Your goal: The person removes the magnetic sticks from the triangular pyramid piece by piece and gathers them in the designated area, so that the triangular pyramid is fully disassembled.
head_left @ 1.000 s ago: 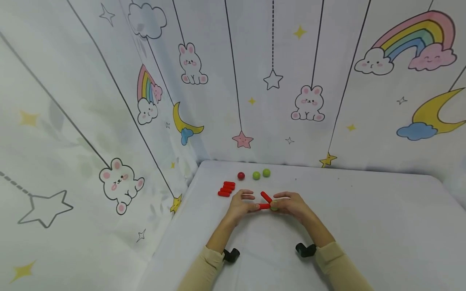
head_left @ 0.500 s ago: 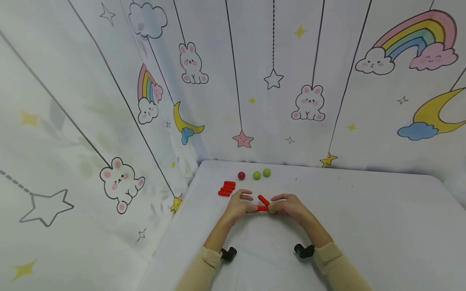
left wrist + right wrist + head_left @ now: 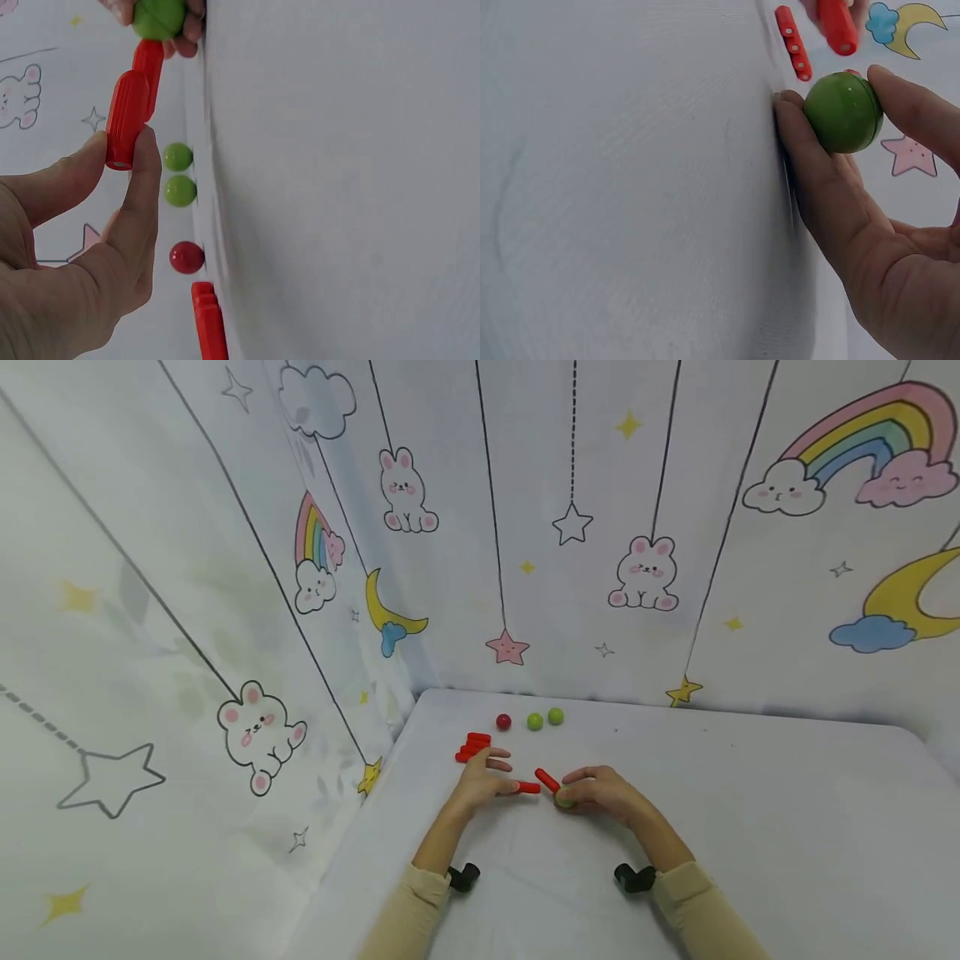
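Note:
My left hand (image 3: 480,783) pinches a short red rod (image 3: 127,116) between thumb and fingers, its hollow near end showing in the left wrist view. My right hand (image 3: 606,792) holds a green ball (image 3: 844,112) between thumb and fingers, low over the white table. A second red rod (image 3: 547,780) juts from that ball toward the back left; the ball mostly hides it in the right wrist view. A small gap separates the left hand's rod from the ball in the head view.
Behind the hands lie a red ball (image 3: 503,722) and two green balls (image 3: 535,721). Several red rods (image 3: 478,739) lie side by side at the left, partly behind the left hand. A patterned white curtain (image 3: 450,568) borders the table (image 3: 750,827) at the back and left.
The left hand has drawn its red rod leftward, away from the green ball that it met before. The right hand still holds the ball, with the other rod on it.

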`<state>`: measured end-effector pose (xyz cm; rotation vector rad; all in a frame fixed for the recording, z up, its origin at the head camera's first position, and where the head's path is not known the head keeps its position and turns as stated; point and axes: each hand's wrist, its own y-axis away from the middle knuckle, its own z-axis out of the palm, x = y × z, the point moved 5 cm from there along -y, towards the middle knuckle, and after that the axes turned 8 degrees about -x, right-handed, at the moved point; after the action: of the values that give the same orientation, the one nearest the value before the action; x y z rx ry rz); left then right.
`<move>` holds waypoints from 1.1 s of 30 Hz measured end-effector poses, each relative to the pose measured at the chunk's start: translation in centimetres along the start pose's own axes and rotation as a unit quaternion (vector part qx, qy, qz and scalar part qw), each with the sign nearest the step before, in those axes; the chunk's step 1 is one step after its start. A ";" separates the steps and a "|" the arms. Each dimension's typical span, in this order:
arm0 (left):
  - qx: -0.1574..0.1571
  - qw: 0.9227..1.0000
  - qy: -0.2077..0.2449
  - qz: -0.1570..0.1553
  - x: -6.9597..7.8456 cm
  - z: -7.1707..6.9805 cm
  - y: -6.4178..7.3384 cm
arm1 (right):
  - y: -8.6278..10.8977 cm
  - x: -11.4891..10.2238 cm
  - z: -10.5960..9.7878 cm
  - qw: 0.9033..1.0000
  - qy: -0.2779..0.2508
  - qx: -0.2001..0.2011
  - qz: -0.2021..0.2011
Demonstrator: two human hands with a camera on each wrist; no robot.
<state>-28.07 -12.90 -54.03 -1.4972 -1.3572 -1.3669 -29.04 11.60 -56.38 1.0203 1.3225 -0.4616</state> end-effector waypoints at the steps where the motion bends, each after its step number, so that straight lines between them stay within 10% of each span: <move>1: 0.002 1.000 0.000 -0.002 0.0 -0.5 0.1 | 0.0 0.0 0.0 1.000 0.001 -0.001 0.001; 11: -0.026 1.000 0.009 0.013 0.1 -3.9 0.9 | -0.2 0.3 0.0 1.000 -0.004 -0.021 -0.022; 33: 0.053 0.997 0.022 -0.044 -2.5 -10.7 1.5 | 0.4 -0.1 -0.2 1.000 -0.004 0.013 -0.019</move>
<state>-29.01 -23.93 -53.98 -1.3459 -1.4597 -1.3516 -28.85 11.94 -56.09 1.0160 1.3333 -0.5130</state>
